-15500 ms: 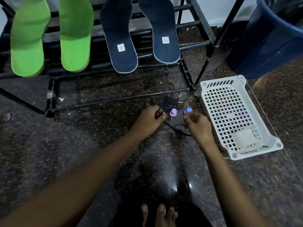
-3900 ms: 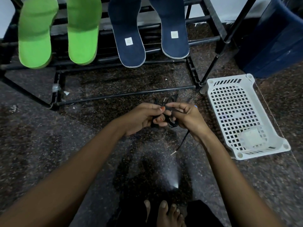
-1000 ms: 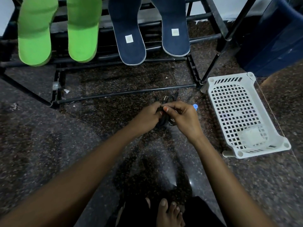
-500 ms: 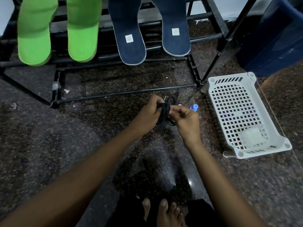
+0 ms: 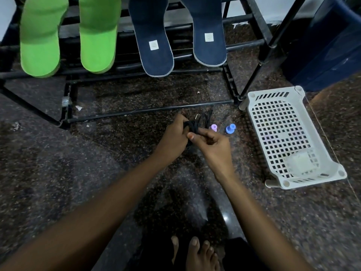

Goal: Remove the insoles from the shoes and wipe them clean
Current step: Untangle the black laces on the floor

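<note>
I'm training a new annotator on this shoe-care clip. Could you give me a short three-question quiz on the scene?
1. True or false: the left hand and right hand both hold the black lace bundle.
2. How many insoles rest on the black rack?
3. The blue peg lies: A, inside the white basket; B, on the floor beside it; C, on the rack.
Key: 1 true; 2 four; 3 B.

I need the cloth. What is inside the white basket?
Only one pale whitish lump lies at the near end of the white basket; what it is cannot be told. Its underside is hidden.
</note>
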Available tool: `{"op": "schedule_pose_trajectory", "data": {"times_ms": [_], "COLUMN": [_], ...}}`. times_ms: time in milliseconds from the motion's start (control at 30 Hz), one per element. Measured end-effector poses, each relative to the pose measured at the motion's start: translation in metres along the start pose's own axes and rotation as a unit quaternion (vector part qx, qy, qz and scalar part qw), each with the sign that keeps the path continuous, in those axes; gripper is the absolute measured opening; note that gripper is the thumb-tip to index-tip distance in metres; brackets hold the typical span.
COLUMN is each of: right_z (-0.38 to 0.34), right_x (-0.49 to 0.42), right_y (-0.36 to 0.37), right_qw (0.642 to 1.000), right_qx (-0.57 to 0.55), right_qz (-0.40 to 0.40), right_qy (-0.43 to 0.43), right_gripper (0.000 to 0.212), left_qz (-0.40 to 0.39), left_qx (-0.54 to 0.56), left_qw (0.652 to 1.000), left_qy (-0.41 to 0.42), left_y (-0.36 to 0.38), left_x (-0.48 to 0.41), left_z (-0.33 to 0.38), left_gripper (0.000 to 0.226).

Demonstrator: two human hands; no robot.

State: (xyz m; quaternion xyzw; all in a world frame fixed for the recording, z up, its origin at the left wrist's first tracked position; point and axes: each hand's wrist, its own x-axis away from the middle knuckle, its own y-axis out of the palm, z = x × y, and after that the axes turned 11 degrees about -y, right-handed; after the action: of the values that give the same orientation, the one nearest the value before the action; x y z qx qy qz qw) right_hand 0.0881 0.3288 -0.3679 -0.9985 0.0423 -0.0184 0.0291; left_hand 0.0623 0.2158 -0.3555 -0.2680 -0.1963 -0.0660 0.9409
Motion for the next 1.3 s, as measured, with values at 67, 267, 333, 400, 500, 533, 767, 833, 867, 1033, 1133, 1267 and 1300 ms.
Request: {"op": "schedule_pose_trajectory", "data": {"times_ms": [67,267,333,400,500,533,767,833,867,1033,1133,1267,1300], "right_z": [0.001,0.006,0.008,0.009,0.010,0.009,0.006,0.006,0.006,0.006,0.007,0.004,0.002], "right_x": [-0.001,-0.009,-0.011,-0.011,-0.012,-0.012,-0.011,-0.010,-0.010,-0.009,-0.008,-0.009,-0.010], "right_y": [0.001,-0.003,-0.004,-0.005,-0.007,-0.008,-0.009,-0.008,-0.008,-0.009,-0.009,-0.011,-0.012], "right_qw": [1.000,0.992,0.989,0.990,0.987,0.986,0.980,0.969,0.964,0.969,0.967,0.977,0.983], "right_qx": [0.009,0.119,0.135,0.129,0.140,0.145,0.143,0.163,0.170,0.165,0.183,0.161,0.142], "right_qz": [0.000,-0.001,0.000,-0.003,-0.005,-0.007,0.030,0.048,0.049,0.011,-0.009,-0.008,-0.007], "right_qy": [-0.002,-0.047,-0.053,-0.057,-0.073,-0.081,-0.132,-0.181,-0.199,-0.183,-0.175,-0.140,-0.116], "right_gripper": [0.023,0.016,0.019,0.021,0.021,0.021,0.025,0.022,0.019,0.016,0.010,0.005,0.001], "left_qz": [0.002,-0.034,-0.058,-0.097,-0.173,-0.190,-0.200,-0.196,-0.192,-0.144,-0.139,-0.129,-0.124], "left_qx": [-0.007,0.062,0.122,0.188,0.236,0.244,0.300,0.321,0.332,0.370,0.362,0.289,0.273], "left_qw": [1.000,0.995,0.987,0.971,0.947,0.941,0.911,0.902,0.898,0.889,0.896,0.931,0.939], "left_qy": [-0.018,-0.066,-0.089,-0.111,-0.134,-0.140,-0.199,-0.211,-0.215,-0.229,-0.217,-0.181,-0.171], "left_y": [0.000,0.000,0.000,-0.003,-0.009,-0.010,-0.010,-0.008,-0.007,-0.007,-0.007,-0.008,-0.009], "left_x": [-0.002,-0.002,-0.001,-0.002,-0.001,0.000,0.001,0.001,0.001,-0.003,-0.003,-0.003,-0.003], "left_z": [-0.003,-0.003,-0.003,-0.002,-0.002,-0.001,-0.001,0.001,0.002,0.004,0.002,0.000,0.000], "left_gripper": [0.002,0.007,0.007,0.009,0.013,0.013,0.012,0.013,0.014,0.018,0.018,0.013,0.013]}}
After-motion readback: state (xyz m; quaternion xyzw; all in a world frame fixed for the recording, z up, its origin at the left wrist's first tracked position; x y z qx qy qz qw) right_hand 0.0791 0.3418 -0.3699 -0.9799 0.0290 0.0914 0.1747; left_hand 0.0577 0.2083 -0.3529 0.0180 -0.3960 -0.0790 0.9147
